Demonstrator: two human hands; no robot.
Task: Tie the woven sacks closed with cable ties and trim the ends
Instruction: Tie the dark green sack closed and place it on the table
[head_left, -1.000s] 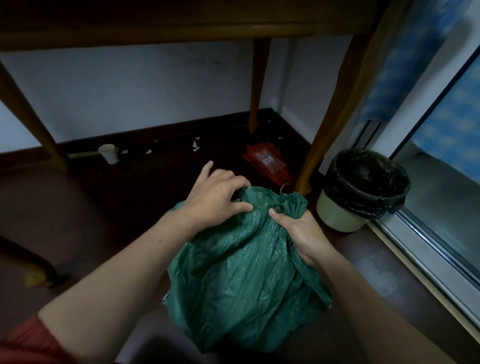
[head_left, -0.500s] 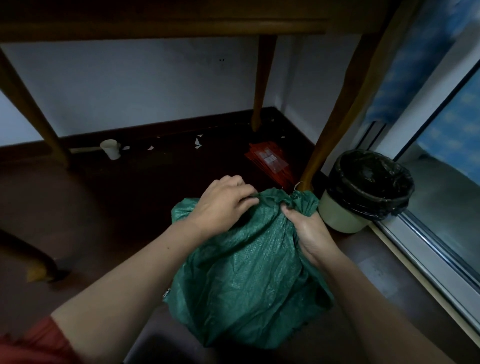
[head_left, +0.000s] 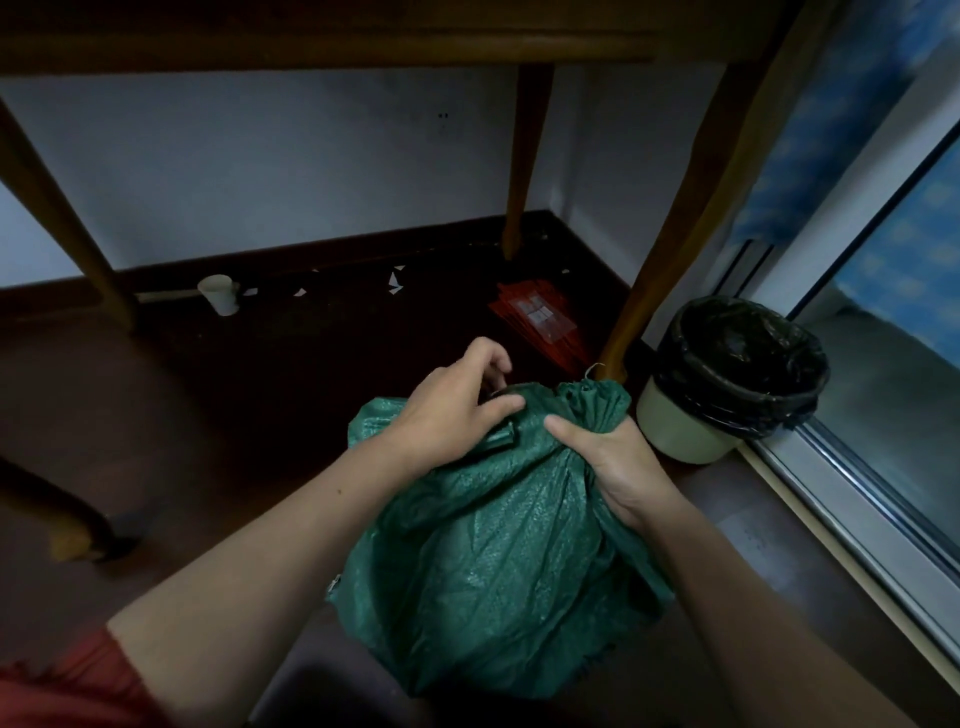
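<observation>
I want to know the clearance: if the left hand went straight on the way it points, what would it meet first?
Probably the gathered neck of the green sack, gripped by the right hand, just ahead of the left hand. Depth is unclear.

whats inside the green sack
The contents are hidden: the green sack has its mouth bunched together, the right hand gripping its neck and the left hand holding cloth beside it. Only woven cloth shows.

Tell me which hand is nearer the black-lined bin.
Right. The right hand grips the gathered neck of the green sack, just beside the bin; the left hand holds the sack's top fold farther left, away from it.
</observation>
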